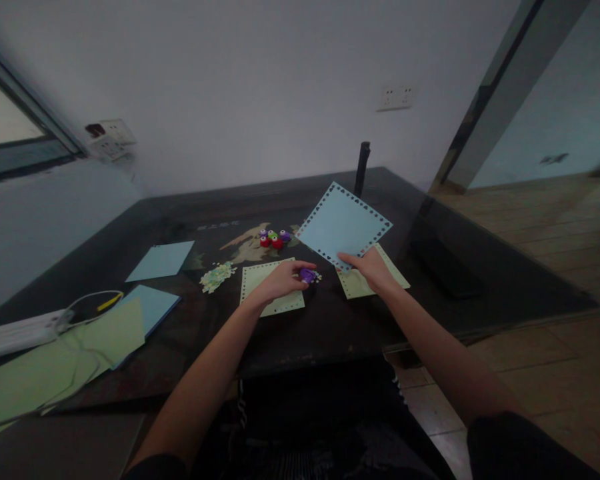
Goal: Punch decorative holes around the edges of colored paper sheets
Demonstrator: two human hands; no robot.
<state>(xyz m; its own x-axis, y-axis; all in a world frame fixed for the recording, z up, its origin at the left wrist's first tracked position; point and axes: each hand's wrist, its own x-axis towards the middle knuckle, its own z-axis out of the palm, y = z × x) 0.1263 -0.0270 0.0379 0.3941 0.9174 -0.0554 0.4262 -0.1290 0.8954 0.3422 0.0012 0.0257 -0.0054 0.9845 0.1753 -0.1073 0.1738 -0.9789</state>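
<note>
My right hand (373,269) grips the lower corner of a light blue paper sheet (344,225), raised above the table, with small punched holes along its edges. Between the fingers of my left hand (284,280) is a small purple craft punch (307,275). Tiny paper bits lie on the table beside the punch. Under my left hand rests a pale yellow-green sheet (285,305) with holes along its border. Another punched yellow-green sheet (355,285) lies partly beneath my right hand.
Several small punches (275,239) in red, green and purple stand behind my left hand. A pile of paper bits (217,277) lies to the left. Blue sheets (161,261), yellow-green sheets (35,373) and a white power strip (23,333) occupy the table's left side.
</note>
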